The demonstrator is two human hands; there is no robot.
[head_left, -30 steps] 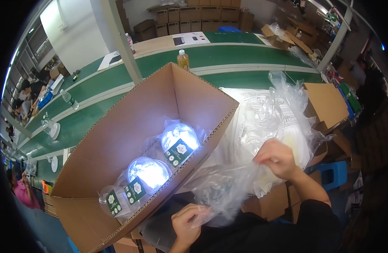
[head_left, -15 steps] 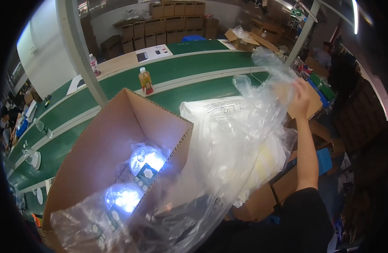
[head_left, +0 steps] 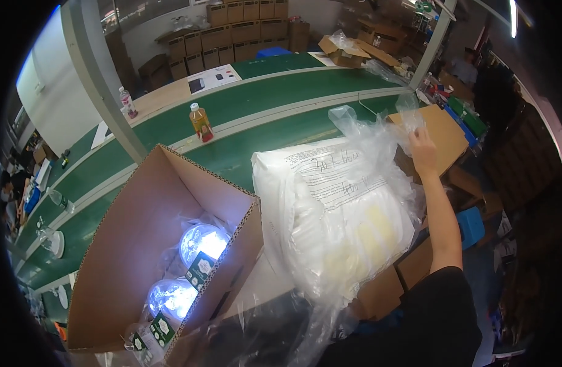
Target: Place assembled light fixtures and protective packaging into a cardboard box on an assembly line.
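Observation:
My right hand (head_left: 423, 150) is stretched out to the far right, its fingers closed on a clear plastic bag (head_left: 369, 127). The thin film trails over a bulky white package (head_left: 330, 208) with handwriting on it, and more film hangs toward the lower middle. To the left of the package an open cardboard box (head_left: 122, 244) tilts toward me. Inside it sit two glowing clear globe lamps (head_left: 203, 243) in plastic, with green labels (head_left: 163, 329) beside them. My left hand is out of the picture.
A green workbench (head_left: 244, 116) with pale rails runs across behind the box. On it stand a bottle of amber drink (head_left: 201, 122) and a pink-labelled bottle (head_left: 127, 102). A grey post (head_left: 103, 85) rises at left. Brown cartons (head_left: 379, 290) and a blue bin (head_left: 470, 227) lie at right.
My right hand has come down slightly and left, drawing the clear film with it. The film has slid off the box and package front, baring the writing and the lamps. The view has shifted slightly.

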